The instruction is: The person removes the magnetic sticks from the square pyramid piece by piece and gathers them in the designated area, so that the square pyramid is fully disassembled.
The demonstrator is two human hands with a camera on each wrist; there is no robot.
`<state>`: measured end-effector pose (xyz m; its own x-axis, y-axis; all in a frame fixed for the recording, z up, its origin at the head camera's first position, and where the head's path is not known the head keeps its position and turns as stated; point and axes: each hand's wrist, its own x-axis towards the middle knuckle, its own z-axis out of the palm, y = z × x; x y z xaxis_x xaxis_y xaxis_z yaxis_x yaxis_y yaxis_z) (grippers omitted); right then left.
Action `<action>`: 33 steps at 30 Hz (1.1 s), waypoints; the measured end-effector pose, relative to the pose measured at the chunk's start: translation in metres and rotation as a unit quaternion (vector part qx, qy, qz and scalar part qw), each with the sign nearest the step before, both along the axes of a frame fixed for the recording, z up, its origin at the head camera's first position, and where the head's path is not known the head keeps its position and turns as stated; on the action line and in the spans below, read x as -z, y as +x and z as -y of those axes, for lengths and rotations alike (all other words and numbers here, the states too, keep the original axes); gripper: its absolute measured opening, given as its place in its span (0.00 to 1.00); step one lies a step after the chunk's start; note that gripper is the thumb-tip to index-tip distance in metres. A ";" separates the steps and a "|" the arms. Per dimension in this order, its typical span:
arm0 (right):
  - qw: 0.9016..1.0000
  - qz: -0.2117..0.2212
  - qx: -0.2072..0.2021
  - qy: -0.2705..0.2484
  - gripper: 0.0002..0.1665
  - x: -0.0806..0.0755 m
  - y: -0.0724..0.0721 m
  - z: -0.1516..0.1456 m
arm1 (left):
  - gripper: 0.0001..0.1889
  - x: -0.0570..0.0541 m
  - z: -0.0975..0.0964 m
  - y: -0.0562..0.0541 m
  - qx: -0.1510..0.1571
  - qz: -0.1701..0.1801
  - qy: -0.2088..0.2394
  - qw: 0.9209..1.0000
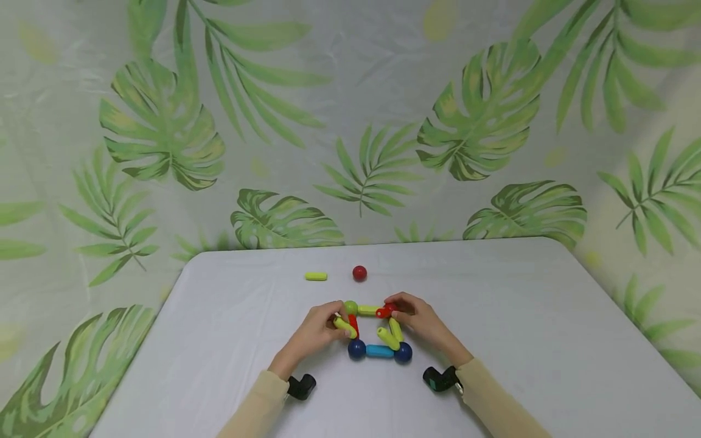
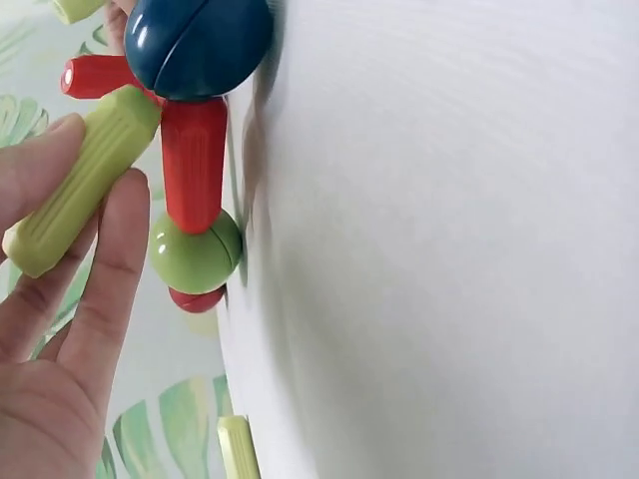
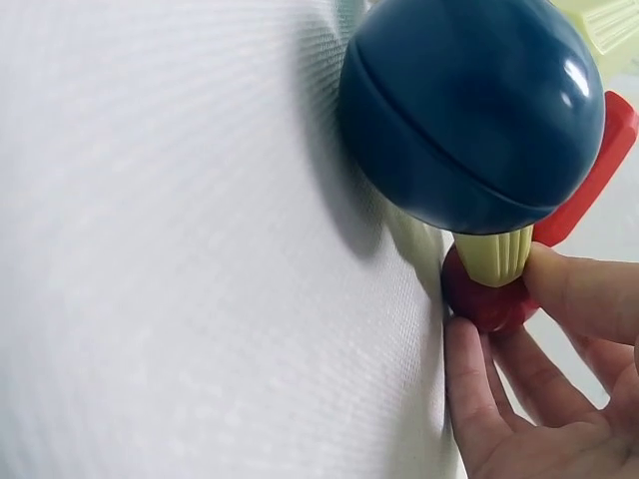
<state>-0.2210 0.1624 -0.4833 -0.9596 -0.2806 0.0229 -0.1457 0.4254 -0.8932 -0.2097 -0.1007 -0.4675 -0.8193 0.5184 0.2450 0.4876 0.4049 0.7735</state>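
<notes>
On the table lies a four-sided frame of magnetic balls and rods. Its corners are a green ball (image 1: 350, 308), a red ball (image 1: 390, 308) and two dark blue balls (image 1: 356, 349). A red rod (image 2: 195, 165), a light blue rod (image 1: 379, 351) and two yellow-green rods (image 1: 368, 310) form the sides. Another yellow-green rod (image 1: 387, 338) juts up from the near right blue ball; a red rod (image 1: 383, 312) juts from the red ball. My left hand (image 1: 319, 323) pinches a loose yellow-green rod (image 2: 85, 180) beside the left side. My right hand (image 1: 418, 319) grips the red corner ball (image 3: 489, 299).
Behind the frame, a spare yellow-green rod (image 1: 316, 276) and a loose red ball (image 1: 359, 273) lie on the white table (image 1: 230, 304). A leaf-patterned cloth (image 1: 372, 91) hangs past the table's far edge.
</notes>
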 end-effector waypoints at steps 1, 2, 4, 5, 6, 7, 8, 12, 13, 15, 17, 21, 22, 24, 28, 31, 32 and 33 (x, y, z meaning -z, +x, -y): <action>1.000 -0.002 -0.001 -0.001 0.15 -0.001 0.000 -0.001 | 0.12 0.000 0.001 0.000 -0.008 -0.001 0.003 1.000; 1.000 -0.006 -0.005 -0.001 0.15 -0.001 0.001 -0.001 | 0.11 0.000 0.003 0.000 -0.017 0.005 0.010 1.000; 1.000 -0.006 -0.011 -0.003 0.15 -0.001 0.001 -0.002 | 0.10 0.001 0.007 -0.002 -0.042 0.034 0.037 0.998; 1.000 -0.007 -0.012 -0.003 0.15 -0.001 0.001 -0.002 | 0.10 0.000 0.010 -0.004 -0.061 0.053 0.054 0.995; 1.000 -0.007 -0.012 -0.002 0.15 -0.001 0.001 -0.002 | 0.09 0.000 0.014 -0.007 -0.082 0.072 0.075 0.991; 1.000 -0.009 -0.011 -0.002 0.15 -0.001 0.001 -0.002 | 0.10 0.001 0.017 -0.012 -0.106 0.090 0.098 0.985; 1.000 -0.013 -0.010 0.000 0.15 -0.001 0.001 -0.002 | 0.10 0.001 0.021 -0.017 -0.131 0.101 0.117 0.979; 1.000 -0.013 -0.004 0.005 0.15 0.000 0.000 -0.002 | 0.10 0.006 0.032 -0.042 -0.239 0.081 0.121 0.960; 1.000 -0.013 -0.003 0.007 0.16 0.001 -0.001 -0.002 | 0.10 0.007 0.033 -0.048 -0.259 0.071 0.107 0.957; 1.000 -0.007 -0.003 0.004 0.16 0.002 -0.001 -0.002 | 0.10 0.009 0.034 -0.058 -0.290 0.055 0.076 0.952; 1.000 -0.005 -0.004 -0.003 0.15 0.003 -0.001 -0.002 | 0.11 0.011 0.034 -0.066 -0.305 0.052 0.054 0.949; 1.000 -0.008 -0.014 -0.007 0.15 0.003 0.000 -0.001 | 0.12 0.012 0.034 -0.077 -0.323 0.049 0.022 0.945; 1.000 -0.007 -0.013 -0.006 0.15 0.002 0.000 -0.001 | 0.12 0.012 0.034 -0.079 -0.328 0.047 0.013 0.944; 1.000 -0.007 -0.009 -0.003 0.15 0.001 0.001 -0.001 | 0.12 0.013 0.033 -0.083 -0.332 0.040 -0.008 0.942; 1.000 -0.006 -0.004 -0.005 0.15 0.000 0.001 -0.002 | 0.14 0.011 0.032 -0.088 -0.334 0.035 -0.025 0.942; 1.000 -0.008 -0.010 -0.010 0.16 0.000 0.000 -0.003 | 0.15 0.009 0.031 -0.087 -0.335 0.030 -0.025 0.942; 1.000 -0.008 -0.012 -0.011 0.16 0.000 0.000 -0.003 | 0.15 0.007 0.029 -0.086 -0.330 0.026 -0.021 0.944; 1.000 -0.008 -0.012 -0.012 0.16 0.000 0.000 -0.003 | 0.15 0.006 0.026 -0.084 -0.320 0.019 -0.011 0.947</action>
<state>-0.2211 0.1651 -0.4834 -0.9517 -0.3037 0.0444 -0.1699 0.4008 -0.9003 -0.2940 -0.1266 -0.4734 -0.9755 -0.0819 0.2043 0.1095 0.6245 0.7733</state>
